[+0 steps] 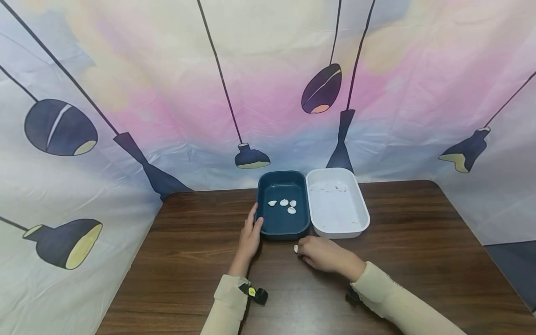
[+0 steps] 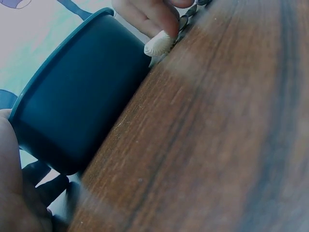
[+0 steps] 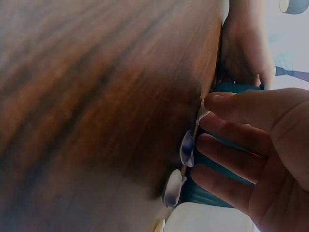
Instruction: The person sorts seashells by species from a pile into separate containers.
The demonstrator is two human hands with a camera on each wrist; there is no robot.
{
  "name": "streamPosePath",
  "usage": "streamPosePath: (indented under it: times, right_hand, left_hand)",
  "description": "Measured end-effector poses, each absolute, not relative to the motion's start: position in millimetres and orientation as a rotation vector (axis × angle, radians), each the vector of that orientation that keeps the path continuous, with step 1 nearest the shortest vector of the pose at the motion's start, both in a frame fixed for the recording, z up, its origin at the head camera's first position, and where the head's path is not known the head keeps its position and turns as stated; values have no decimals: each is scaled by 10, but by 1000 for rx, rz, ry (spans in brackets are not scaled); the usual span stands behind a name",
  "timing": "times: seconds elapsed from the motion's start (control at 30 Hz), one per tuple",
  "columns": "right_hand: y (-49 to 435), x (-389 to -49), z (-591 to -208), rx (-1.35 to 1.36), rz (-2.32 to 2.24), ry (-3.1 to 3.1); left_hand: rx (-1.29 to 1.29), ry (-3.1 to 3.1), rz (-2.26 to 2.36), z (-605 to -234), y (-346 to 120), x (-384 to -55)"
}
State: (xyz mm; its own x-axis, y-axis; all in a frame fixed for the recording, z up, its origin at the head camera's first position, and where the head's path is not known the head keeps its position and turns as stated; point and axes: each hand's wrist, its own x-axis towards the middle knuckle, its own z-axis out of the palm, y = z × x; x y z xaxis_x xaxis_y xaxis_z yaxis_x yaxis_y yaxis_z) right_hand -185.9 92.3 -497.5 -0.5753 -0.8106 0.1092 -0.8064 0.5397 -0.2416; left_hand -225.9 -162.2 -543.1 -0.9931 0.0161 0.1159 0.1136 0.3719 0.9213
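Observation:
Between thumb and index finger, my right hand [image 1: 324, 253] pinches a small white seashell [image 1: 296, 249] low over the table in front of the trays. The shell's ribbed face shows in the left wrist view. My left hand [image 1: 250, 237] holds the near left side of a dark teal tray [image 1: 284, 236], thumb at the rim and fingers along the outer wall. Several white seashells [image 1: 291, 210] lie on that tray's floor. Beside the right fingertips, more seashells [image 3: 187, 148] rest on the table; the hand hides them in the head view.
A white tray [image 1: 335, 232] stands against the teal one on the right, with small specks inside. Both trays sit at the back of the brown wooden table [image 1: 188, 251], near a cloth backdrop [image 1: 284, 70] with printed lamps.

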Motion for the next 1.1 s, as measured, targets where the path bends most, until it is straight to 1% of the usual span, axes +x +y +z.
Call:
streamPosePath:
  times: [0.17,0.6,1.1]
  right_hand:
    - [892,-1820,-4976,-1472,-426,2753]
    - [715,-1775,-4958,-1410,-332,2730]
    - [656,-1780,-4951,-1315,-318,2727]
  left_hand:
    - [-126,-2528,-1705,-5427,-1627,-2253]
    - [-104,-2526,-1717,-5444,-1642,-2230]
    - [-129,-2522,-1709,-5451,-1635,-2256]
